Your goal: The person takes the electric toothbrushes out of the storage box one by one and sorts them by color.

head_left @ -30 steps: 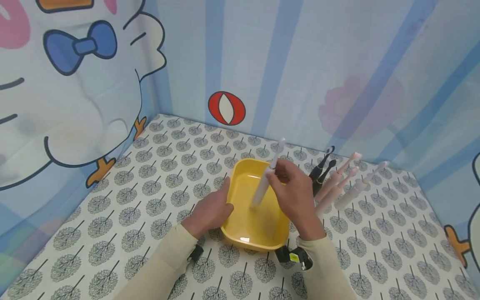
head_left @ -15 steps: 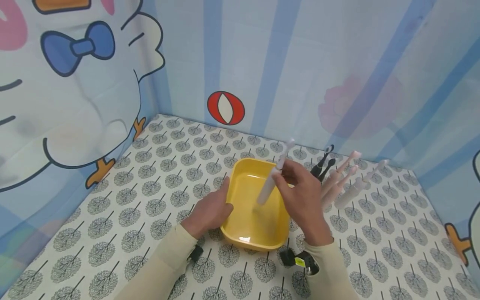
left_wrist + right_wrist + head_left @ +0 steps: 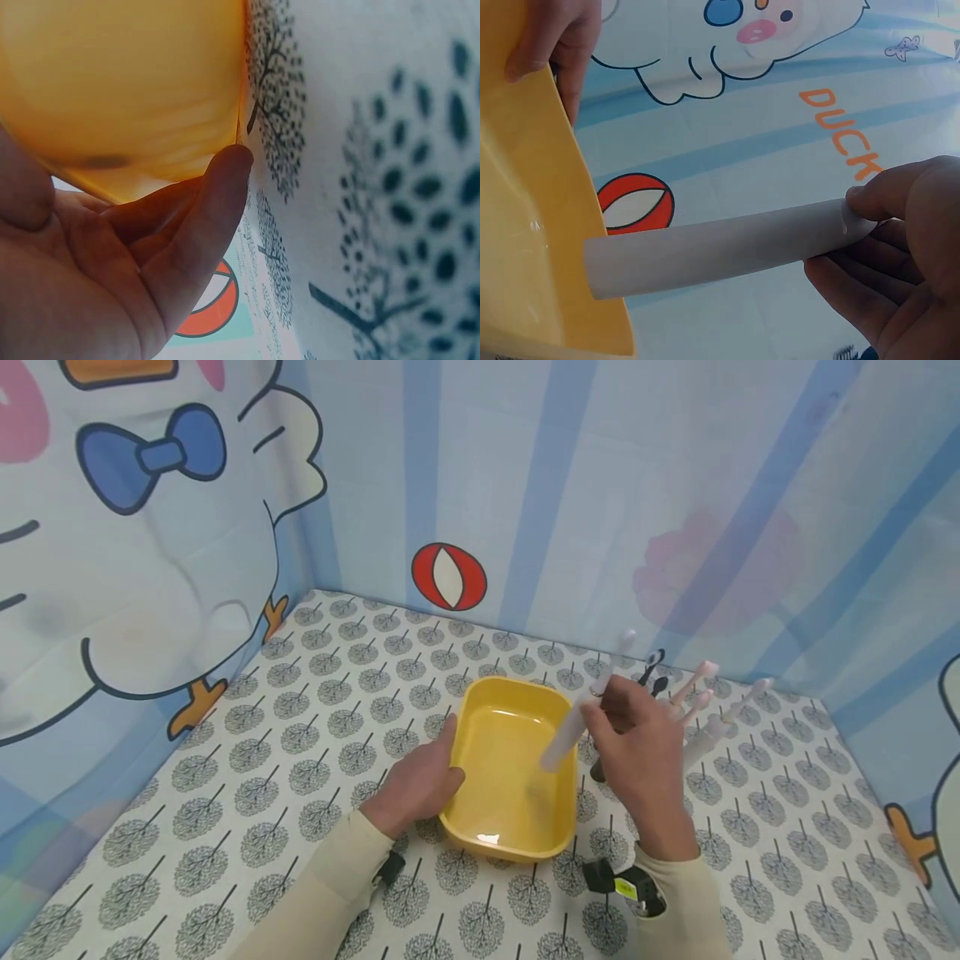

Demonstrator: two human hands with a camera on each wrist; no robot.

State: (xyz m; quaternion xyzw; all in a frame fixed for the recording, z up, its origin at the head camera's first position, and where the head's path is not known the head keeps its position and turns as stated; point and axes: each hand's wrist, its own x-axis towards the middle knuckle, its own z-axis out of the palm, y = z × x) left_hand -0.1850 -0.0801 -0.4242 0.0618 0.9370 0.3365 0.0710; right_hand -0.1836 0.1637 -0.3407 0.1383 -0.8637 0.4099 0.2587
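The left hand [image 3: 416, 785] grips the left rim of a yellow plastic basin [image 3: 487, 802], thumb over the inside and fingers along the outer wall. In the left wrist view those fingertips [image 3: 229, 161] press the basin's wall [image 3: 135, 90] near the cloth. Thumb and fingers of the right hand [image 3: 641, 760] pinch a white electric toothbrush [image 3: 566, 739] near its neck. The brush tilts, head up and to the right, its handle's bottom end over the basin's right side. The right wrist view shows the plain handle [image 3: 712, 251] beside the basin's rim.
Right of the basin, partly behind the right hand, are black toothbrushes [image 3: 659, 686], pink toothbrushes [image 3: 697, 702] and another white toothbrush [image 3: 705, 743]. A tree-patterned cloth [image 3: 300, 793] covers the table. Printed curtains [image 3: 487, 485] hang behind it.
The right hand has moved right with the white toothbrush, from over the basin's middle to its right edge, and the brush tilts more. The left hand and basin have stayed in place.
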